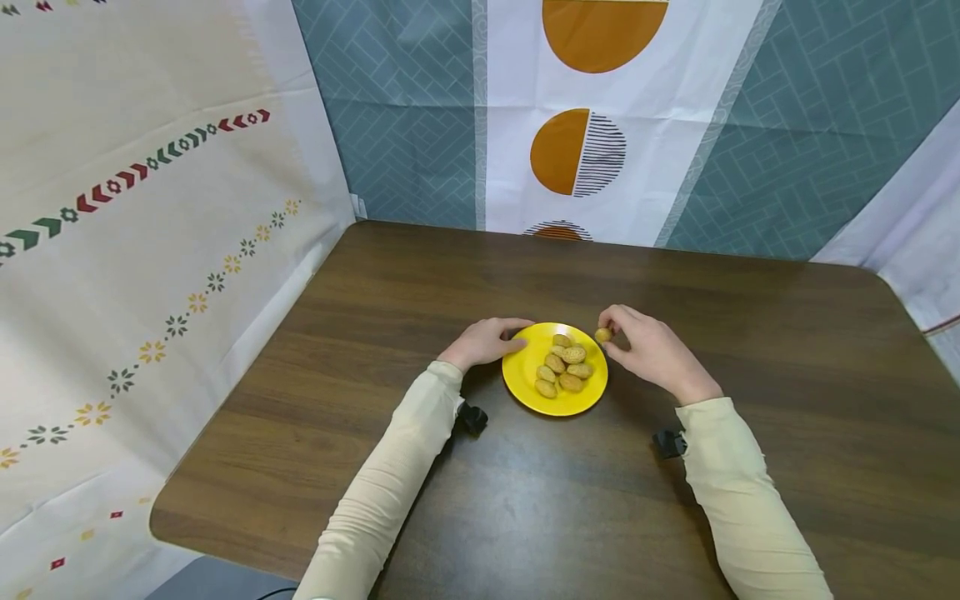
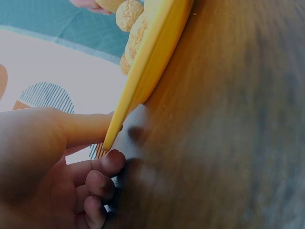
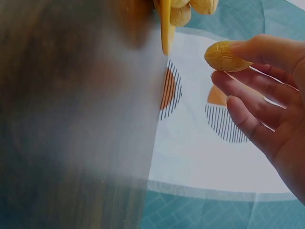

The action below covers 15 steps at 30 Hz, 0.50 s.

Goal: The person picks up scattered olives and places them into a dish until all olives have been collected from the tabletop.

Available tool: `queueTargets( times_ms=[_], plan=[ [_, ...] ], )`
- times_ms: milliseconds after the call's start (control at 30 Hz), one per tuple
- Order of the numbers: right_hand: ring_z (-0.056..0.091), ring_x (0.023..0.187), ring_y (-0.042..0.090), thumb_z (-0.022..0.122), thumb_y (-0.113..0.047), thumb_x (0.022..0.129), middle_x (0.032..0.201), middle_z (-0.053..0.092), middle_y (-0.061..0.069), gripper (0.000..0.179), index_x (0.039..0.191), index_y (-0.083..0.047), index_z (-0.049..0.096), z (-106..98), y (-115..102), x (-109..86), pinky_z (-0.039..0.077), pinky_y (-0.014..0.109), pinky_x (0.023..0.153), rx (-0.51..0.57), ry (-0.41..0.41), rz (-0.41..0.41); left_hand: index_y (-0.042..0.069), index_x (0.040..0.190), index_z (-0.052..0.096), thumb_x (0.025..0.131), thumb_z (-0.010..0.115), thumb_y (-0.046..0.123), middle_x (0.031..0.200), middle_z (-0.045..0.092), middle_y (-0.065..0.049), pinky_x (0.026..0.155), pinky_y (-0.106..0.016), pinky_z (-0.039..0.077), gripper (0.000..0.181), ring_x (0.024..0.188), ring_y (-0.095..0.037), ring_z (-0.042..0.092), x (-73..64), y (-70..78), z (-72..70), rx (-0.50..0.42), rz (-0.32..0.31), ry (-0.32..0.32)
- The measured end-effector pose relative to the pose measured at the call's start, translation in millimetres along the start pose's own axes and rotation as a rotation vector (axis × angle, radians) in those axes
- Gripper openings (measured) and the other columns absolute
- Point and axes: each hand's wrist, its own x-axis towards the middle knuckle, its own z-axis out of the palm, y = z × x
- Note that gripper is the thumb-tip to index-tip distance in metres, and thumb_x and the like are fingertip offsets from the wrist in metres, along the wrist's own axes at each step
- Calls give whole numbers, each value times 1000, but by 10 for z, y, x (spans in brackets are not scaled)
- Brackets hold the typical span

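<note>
A round yellow plate (image 1: 517, 385) on the table bears several oval, yellow-brown pieces (image 1: 554, 363) with wrinkled surfaces, gathered mostly toward its middle. My left hand (image 1: 487, 342) grips the plate's left rim, its thumb over the top face and the fingertips at the edge, as the left wrist view shows. Just past the opposite rim, my right hand (image 1: 651, 350) pinches one such oval, yellow-brown piece (image 3: 224, 56) between thumb and fingers. In the right wrist view its lower fingers (image 3: 238, 112) spread loosely beneath the piece.
The brown wooden table (image 1: 337, 358) has rounded corners. Behind it hangs a teal and white cloth (image 1: 405, 125) with orange circles; a white patterned cloth (image 1: 187, 167) hangs at the left. Black wrist cameras (image 1: 669, 443) sit below both wrists, near the tabletop.
</note>
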Motion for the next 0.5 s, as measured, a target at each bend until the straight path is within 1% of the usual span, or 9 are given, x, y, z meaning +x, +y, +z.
queueTargets(
  times_ms=[167,267,367,500],
  plan=[
    [59,95,26,71,-3,85,103,62,8,27,107,-9,55,39,-40,13,54,44,86,5,-8,-27,32,142,49,98,56,36,80,47,-4,63,-27,35,45,75,-19,47,-2,7,-4,7,2,2],
    [60,94,26,74,-6,83,103,61,6,28,106,-10,58,63,-52,21,54,43,85,-11,10,-72,32,142,49,98,55,36,80,47,-3,63,-27,35,45,75,-19,46,-1,7,-4,7,2,1],
    [58,88,23,78,-10,81,98,61,5,29,105,-12,61,81,-64,32,54,40,79,-45,40,-114,32,143,49,98,55,36,81,47,-4,64,-27,35,45,76,-19,47,-3,11,-5,6,-3,-3],
    [53,79,20,78,-11,81,88,60,4,29,105,-13,62,94,-96,44,47,35,72,-72,80,-134,32,143,49,98,55,36,81,47,-4,63,-27,35,45,76,-19,47,-16,15,-14,4,-1,-5]
  ],
)
